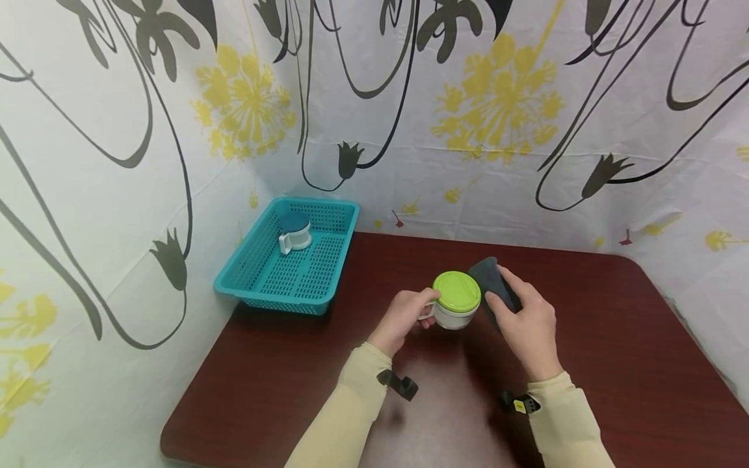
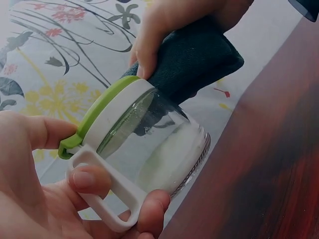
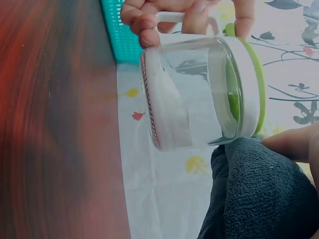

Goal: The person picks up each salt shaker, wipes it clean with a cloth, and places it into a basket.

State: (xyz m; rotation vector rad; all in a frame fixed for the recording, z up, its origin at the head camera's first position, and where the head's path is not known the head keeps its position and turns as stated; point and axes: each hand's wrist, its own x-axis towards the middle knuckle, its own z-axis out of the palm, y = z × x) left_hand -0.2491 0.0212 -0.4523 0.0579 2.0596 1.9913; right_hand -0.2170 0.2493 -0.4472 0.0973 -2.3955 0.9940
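**lidded jar and dark cloth meeting between two hands**

the right hand [image 1: 529, 331] is gripping a dark cloth [image 1: 489, 275], and its grip is only partly showing: some fingers are disappearing behind the fabric, and the right wrist view is cutting the hand off. the left hand [image 1: 400, 320] is grasping the white handle [image 2: 124, 179] of a clear, green-lidded jar [image 1: 456, 303], which is hanging tilted above the table [image 1: 597, 331], its collar touching the cloth. a whitish patch is showing near the jar's base — contents or glass, i cannot tell. both pale sleeves [image 1: 345, 409] are running out of the head view's lower edge.

the dark red-brown tabletop is gleaming near the arms. at its far left corner a turquoise basket [image 1: 275, 298] is holding a blue-lidded jar [image 1: 295, 234] — its interior is hard to make out. behind, a white sheet [image 1: 374, 208] with grey vines and yellow blooms is covering the walls.
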